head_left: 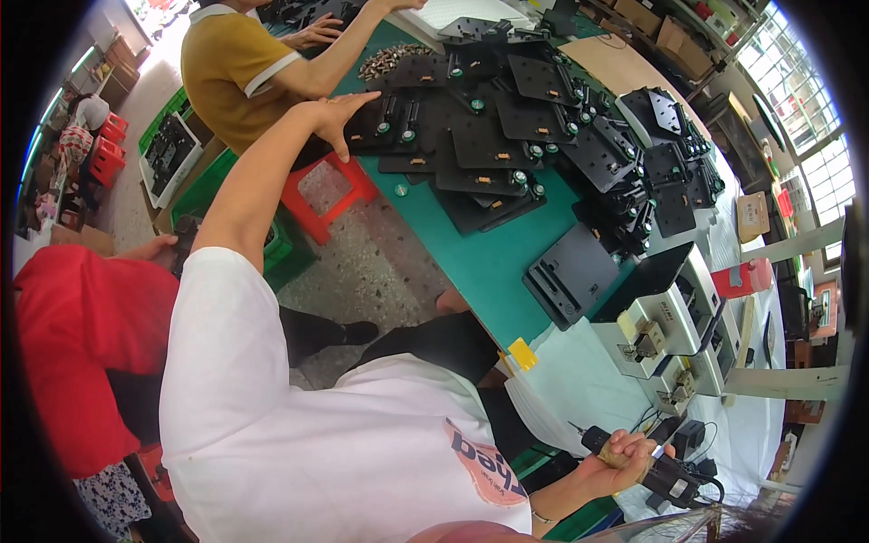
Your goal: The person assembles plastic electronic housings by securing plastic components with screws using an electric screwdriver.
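Observation:
My left arm stretches toward the far left side of the green table. My left hand (333, 119) is open, its thumb and fingers spread at the edge of a black plate assembly (369, 134) with rods and green-capped ends. Whether it bears any of that assembly's weight I cannot tell. Low at the right, my right hand (626, 460) is closed round a black electric screwdriver (672, 481), its bit pointing left. A dark flat black panel (572, 274) with a slot lies nearer on the table, beside white machine housings (665, 317).
Black plate assemblies (493, 136) lie piled across the green table (444, 226). Small metal parts (396, 61) are heaped at the back. A person in a yellow shirt (231, 77) works there; another in red (90, 353) sits at left. A red stool (330, 217) stands beside the table.

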Motion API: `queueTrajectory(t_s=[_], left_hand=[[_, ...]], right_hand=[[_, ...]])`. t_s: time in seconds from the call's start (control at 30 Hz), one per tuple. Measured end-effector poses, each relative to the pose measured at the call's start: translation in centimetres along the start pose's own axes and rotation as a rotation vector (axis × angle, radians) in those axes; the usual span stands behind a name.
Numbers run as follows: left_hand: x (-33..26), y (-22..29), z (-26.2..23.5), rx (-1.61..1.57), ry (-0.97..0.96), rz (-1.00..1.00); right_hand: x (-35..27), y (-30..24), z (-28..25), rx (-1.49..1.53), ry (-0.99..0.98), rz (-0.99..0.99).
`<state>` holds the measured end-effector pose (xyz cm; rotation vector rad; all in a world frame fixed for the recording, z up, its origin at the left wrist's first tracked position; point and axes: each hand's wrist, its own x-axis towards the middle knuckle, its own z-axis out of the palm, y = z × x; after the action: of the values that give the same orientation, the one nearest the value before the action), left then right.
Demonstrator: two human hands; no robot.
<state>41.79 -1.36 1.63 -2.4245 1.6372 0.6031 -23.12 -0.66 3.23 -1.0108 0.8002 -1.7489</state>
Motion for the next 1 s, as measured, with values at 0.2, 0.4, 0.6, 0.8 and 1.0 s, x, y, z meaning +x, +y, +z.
queueTrajectory(t_s=[0.2,0.4,0.6,0.8,1.0], left_hand=[[0.0,-1.3,0.9,-0.083,0.091,0.037],[-2.0,-2.3,1.5,-0.248,0.236,0.084],[-4.6,-0.5,1.0,-0.320,0.328,0.091],[-5.9,7.2,-2.6,-0.249,0.428,0.309],[-7.7,17.2,-4.2,-0.280,0.441,0.553]], right_hand=[[-0.2,0.4,0.3,-0.006,0.018,0.007],[0.0,0.5,0.5,0.009,0.011,0.008],[0.1,0.1,-0.1,-0.016,0.056,0.002],[0.7,-0.1,0.2,0.088,0.051,0.002],[0.5,-1.5,-1.7,0.035,0.041,-0.069]])
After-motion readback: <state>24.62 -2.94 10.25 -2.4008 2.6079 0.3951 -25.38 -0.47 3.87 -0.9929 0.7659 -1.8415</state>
